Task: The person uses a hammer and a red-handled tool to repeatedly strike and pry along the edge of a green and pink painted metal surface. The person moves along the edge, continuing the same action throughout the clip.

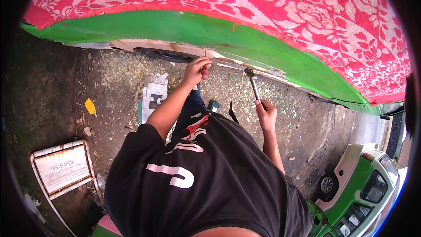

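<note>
My left hand [197, 70] is closed around a screwdriver-like tool [205, 52], whose thin shaft stands against the pale lower edge of a vehicle. Its exact kind is hard to make out, since my fingers cover most of it. In my right hand [266, 113] a hammer [255, 88] is gripped near the end of its metal handle. The hammer's dark head is up by the vehicle's lower edge, to the right of my left hand. The green body panel [193, 28] of the vehicle has a cream, rust-stained strip [223, 57] along its bottom.
A red and white floral cloth [285, 4] drapes over the vehicle, above a dark wheel [169, 55]. Flattened cardboard [155, 90] lies by my feet on debris-strewn ground. A framed sign [61, 169] stands at left; a green and white van [359, 193] is at lower right.
</note>
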`<act>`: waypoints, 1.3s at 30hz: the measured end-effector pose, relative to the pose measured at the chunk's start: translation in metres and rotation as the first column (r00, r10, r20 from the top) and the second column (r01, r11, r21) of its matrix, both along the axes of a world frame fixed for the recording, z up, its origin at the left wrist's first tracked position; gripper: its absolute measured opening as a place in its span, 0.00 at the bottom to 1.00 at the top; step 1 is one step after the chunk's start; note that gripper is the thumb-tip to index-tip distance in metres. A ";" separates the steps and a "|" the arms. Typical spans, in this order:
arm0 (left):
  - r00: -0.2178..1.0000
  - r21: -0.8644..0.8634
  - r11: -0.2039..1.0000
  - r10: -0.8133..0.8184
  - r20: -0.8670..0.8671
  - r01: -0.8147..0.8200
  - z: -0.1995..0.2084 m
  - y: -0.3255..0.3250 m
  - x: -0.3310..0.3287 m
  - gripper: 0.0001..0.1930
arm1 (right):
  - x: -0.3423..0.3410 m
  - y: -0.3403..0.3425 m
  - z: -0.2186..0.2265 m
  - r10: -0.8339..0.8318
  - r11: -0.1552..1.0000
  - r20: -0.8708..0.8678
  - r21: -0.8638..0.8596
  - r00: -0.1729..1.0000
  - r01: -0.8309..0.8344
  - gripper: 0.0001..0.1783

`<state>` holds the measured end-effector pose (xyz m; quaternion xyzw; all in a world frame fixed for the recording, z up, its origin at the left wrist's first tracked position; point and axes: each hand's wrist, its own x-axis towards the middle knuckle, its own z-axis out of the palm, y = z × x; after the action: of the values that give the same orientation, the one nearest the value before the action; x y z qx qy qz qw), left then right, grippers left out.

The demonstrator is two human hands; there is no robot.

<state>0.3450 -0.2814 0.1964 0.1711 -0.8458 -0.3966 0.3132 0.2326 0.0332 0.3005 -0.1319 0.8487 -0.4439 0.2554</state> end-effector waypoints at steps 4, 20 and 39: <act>0.999 0.044 0.999 -0.002 -0.049 0.004 0.005 0.001 0.001 0.17 | 0.000 -0.003 -0.006 0.022 0.999 -0.050 -0.034 0.999 -0.024 0.15; 0.994 0.007 0.998 -0.066 -0.086 0.066 0.002 -0.008 0.001 0.18 | 0.002 -0.006 -0.003 0.066 0.997 -0.057 -0.031 0.996 -0.068 0.14; 0.996 0.075 0.997 0.016 -0.082 -0.010 0.013 -0.012 -0.011 0.09 | 0.005 -0.013 0.004 0.080 0.996 -0.082 -0.021 0.993 -0.082 0.15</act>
<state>0.3342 -0.2937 0.2097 0.1716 -0.8155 -0.4327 0.3438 0.2375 0.0204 0.3046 -0.1872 0.8469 -0.4377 0.2370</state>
